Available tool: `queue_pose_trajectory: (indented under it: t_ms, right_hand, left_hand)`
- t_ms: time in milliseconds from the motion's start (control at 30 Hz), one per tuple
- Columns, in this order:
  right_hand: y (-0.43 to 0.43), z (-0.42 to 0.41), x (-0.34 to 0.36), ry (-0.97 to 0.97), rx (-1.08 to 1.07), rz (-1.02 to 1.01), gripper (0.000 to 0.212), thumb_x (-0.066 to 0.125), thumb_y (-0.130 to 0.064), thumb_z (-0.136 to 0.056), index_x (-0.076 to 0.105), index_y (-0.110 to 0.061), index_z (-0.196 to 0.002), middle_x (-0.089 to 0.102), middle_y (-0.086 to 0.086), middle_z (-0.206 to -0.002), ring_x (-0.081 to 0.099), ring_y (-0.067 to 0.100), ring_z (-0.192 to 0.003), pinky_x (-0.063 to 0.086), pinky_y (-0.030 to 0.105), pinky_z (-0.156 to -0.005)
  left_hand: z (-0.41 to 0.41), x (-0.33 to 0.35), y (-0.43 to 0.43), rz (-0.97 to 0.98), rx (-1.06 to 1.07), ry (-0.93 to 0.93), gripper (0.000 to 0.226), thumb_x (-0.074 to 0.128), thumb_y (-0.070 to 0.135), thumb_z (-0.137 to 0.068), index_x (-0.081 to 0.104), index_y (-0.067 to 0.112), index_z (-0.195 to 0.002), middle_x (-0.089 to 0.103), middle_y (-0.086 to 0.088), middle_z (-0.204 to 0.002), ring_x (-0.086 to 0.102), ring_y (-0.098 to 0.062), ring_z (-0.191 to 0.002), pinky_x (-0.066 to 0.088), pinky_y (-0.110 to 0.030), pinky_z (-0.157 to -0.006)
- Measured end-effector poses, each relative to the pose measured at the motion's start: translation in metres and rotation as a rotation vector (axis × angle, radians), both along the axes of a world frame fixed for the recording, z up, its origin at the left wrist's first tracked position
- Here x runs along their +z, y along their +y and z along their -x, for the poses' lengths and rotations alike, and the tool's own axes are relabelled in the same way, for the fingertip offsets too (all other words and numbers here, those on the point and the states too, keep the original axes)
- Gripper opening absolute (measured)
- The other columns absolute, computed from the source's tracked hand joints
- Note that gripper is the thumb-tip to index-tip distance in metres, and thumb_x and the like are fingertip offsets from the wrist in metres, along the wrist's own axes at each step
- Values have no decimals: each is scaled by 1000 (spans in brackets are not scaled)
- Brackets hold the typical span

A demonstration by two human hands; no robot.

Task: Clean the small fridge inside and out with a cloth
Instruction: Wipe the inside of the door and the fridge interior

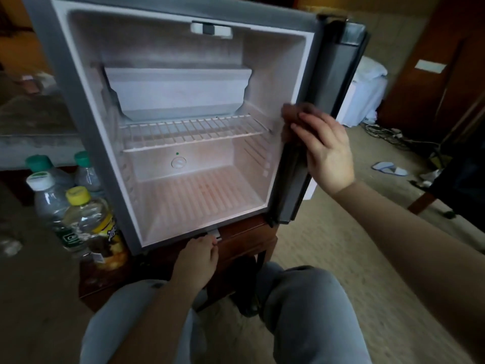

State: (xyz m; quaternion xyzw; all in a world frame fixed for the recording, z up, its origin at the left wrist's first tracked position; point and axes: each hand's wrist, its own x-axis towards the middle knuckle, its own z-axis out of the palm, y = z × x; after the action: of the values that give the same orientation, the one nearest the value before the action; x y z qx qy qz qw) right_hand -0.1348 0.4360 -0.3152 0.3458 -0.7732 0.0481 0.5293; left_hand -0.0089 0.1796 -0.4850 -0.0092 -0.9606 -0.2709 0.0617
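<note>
The person's knees [301, 311] in grey trousers fill the near edge. Beyond them the small fridge [78, 122] stands open on a dark wooden bench [244, 243], its white inside bare but for a wire shelf [194, 132]. Its door [338, 82] is swung out to the right, and several bottles [86, 222] stand just beside its left wall.

The right hand [328, 151] lies with flat, straight fingers, pressing a brown cloth [291, 114] against the fridge's right front edge where the door seal meets it. The left hand [196, 261] rests at the bottom lip of the fridge; I cannot tell whether it grips anything there.

The step in hand looks like wiping the hinge-side rim and seal. The next move likely calls for drawing the cloth down that edge under steady pressure, while the left hand braces the fridge against sliding.
</note>
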Motion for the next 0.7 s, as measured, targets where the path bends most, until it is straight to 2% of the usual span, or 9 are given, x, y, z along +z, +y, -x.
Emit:
queue_pose_trajectory:
  t_ms: [133,200,300,367,433,500,600,700]
  right_hand:
    - [33,27,-41,-135,-124,-298,44,41,6,-90,56,0,-131,53,19,-137,32,35,-135,14,41,-118]
    - [39,32,-86,-240,-149,-399,51,32,2,-85,56,0,-130,55,18,-135,32,33,-133,12,41,-115]
    - [41,29,-148,-371,-179,-490,54,32,-4,-83,56,-6,-131,58,11,-134,33,26,-132,16,41,-114]
    - [48,30,-185,-439,-184,-574,51,33,-10,-88,47,-13,-137,58,5,-134,36,22,-131,22,41,-115]
    - [58,31,-215,-536,-179,-632,44,26,-19,-100,34,-18,-143,57,2,-136,41,20,-130,17,36,-118]
    - [61,29,-230,-595,-187,-678,44,10,-27,-107,26,-23,-148,56,-1,-138,42,18,-131,9,29,-117]
    - [59,30,-230,-600,-159,-717,42,11,-25,-108,41,-17,-136,56,1,-137,27,17,-140,6,27,-119]
    - [61,33,-193,-533,-85,-677,46,18,-28,-108,57,-13,-127,60,10,-131,38,19,-130,11,24,-117]
  left_hand:
    - [13,-4,6,-1,-38,27,24,50,21,-93,63,16,-112,66,-2,-103,55,-23,-104,47,-36,-86]
    - [23,-6,8,-24,-48,55,24,51,22,-94,62,16,-114,65,0,-103,55,-19,-103,47,-33,-86]
    - [39,-6,9,-97,-29,87,25,51,21,-96,61,15,-117,62,-2,-99,55,-16,-97,48,-30,-82]
    - [49,-6,10,-106,-25,89,25,51,20,-96,61,14,-118,62,-2,-98,55,-15,-95,49,-30,-81]
    - [62,-9,11,-93,-29,93,25,51,20,-96,60,15,-118,61,-1,-98,53,-13,-95,48,-28,-79]
    - [69,-8,13,-76,-33,102,26,51,20,-95,60,15,-119,62,0,-99,52,-12,-96,46,-24,-79]
    - [80,-11,15,-53,-23,106,26,52,19,-95,60,14,-120,63,0,-100,53,-12,-97,47,-25,-80]
    - [79,-14,17,-49,-37,111,25,55,18,-94,61,13,-117,64,-1,-97,54,-14,-95,45,-25,-77]
